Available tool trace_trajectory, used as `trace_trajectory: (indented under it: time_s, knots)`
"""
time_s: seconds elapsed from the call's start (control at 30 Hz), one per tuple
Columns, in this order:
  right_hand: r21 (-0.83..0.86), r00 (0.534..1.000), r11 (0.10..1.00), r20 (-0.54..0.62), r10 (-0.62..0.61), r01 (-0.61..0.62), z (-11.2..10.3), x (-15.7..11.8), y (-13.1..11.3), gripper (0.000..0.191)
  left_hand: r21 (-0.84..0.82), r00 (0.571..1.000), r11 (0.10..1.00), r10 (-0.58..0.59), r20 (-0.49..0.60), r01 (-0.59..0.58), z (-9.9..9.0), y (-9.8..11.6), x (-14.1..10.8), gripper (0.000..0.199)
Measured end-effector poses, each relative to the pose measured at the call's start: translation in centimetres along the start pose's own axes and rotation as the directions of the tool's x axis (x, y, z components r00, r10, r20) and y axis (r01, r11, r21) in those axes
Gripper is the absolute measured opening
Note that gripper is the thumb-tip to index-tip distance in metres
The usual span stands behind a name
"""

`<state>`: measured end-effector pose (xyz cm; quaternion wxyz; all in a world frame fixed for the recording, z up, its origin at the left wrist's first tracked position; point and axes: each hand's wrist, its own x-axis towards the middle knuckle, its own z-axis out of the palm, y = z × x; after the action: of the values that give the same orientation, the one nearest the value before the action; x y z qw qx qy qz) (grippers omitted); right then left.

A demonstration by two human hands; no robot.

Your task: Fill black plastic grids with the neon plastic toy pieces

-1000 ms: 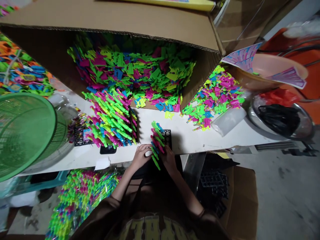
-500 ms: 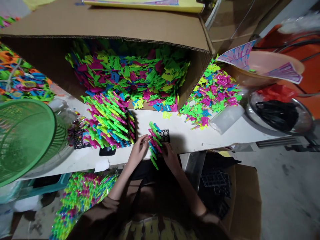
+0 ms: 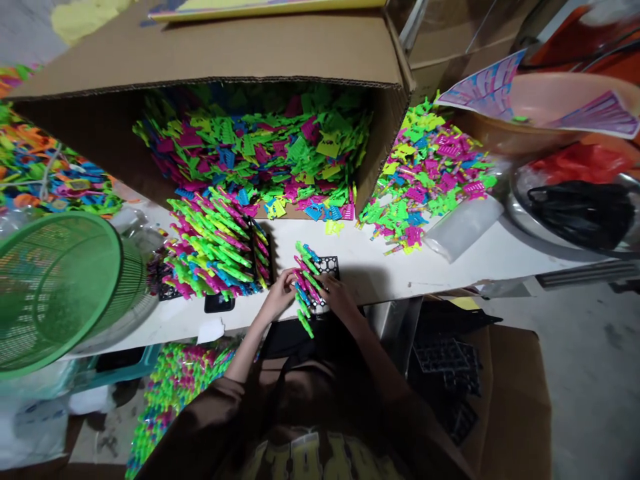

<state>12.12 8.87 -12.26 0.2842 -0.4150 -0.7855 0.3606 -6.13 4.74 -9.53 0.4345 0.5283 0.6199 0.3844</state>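
At the near table edge, a black grid rack (image 3: 329, 265) has slim plastic sticks (image 3: 306, 280) in green, pink and blue slanting up from its left part. My left hand (image 3: 281, 293) is at the left of these sticks, thumb and fingers pinched together; what is between them is too small to make out. On the other side, my right hand (image 3: 339, 297) has its fingers curled against the sticks, over the rack, gripping a plastic stick there. Just left of my left hand stands a dense block of similar sticks (image 3: 213, 247), set in black racks.
A cardboard box (image 3: 210, 57) on its side holds many small coloured plastic pieces, with a loose heap (image 3: 430, 173) to its right. A green basket (image 3: 117, 267) stands left, a clear plastic cylinder (image 3: 463, 230) right. Below right, black racks (image 3: 445, 360) lie in another box.
The view has shifted slightly. Both hands stay at the small rack; the right fingers have risen a little over the sticks, and more of the rack shows beneath them.
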Motion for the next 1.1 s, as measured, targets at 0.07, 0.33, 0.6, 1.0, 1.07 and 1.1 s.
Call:
trace_trajectory:
  time_s: [0.07, 0.33, 0.6, 1.0, 1.07, 1.1]
  knots:
    - [-0.013, 1.000, 1.000, 0.013, -0.007, 0.007, 0.3, 0.4, 0.4, 0.040, 0.030, 1.000, 1.000, -0.005, 0.020, 0.004, 0.2, -0.1, 0.1, 0.027]
    - [0.080, 1.000, 0.997, 0.001, -0.012, 0.012, 0.3, 0.2, 1.4, 0.041, 0.121, 1.000, 0.993, -0.005, -0.028, 0.009, 0.9, -0.5, 0.3, 0.020]
    - [0.224, 1.000, 0.974, -0.021, -0.021, 0.025, 0.0, -0.1, 1.3, 0.033, 0.148, 0.999, 0.989, 0.017, -0.052, -0.009, 1.3, -0.8, 0.5, 0.020]
    - [0.270, 0.999, 0.963, -0.034, -0.008, 0.017, -0.5, -0.2, 1.6, 0.030, 0.163, 0.997, 0.986, -0.009, -0.072, 0.021, 1.9, -0.4, 0.5, 0.024]
    - [0.260, 0.999, 0.966, -0.034, 0.004, 0.005, -0.7, -0.2, 1.6, 0.029, 0.169, 0.997, 0.985, -0.014, -0.076, 0.027, 2.0, -0.3, 0.5, 0.026]
    - [0.257, 0.999, 0.966, -0.036, 0.009, 0.001, -0.8, -0.2, 1.6, 0.027, 0.172, 0.997, 0.985, -0.016, -0.080, 0.030, 2.1, -0.3, 0.6, 0.027]
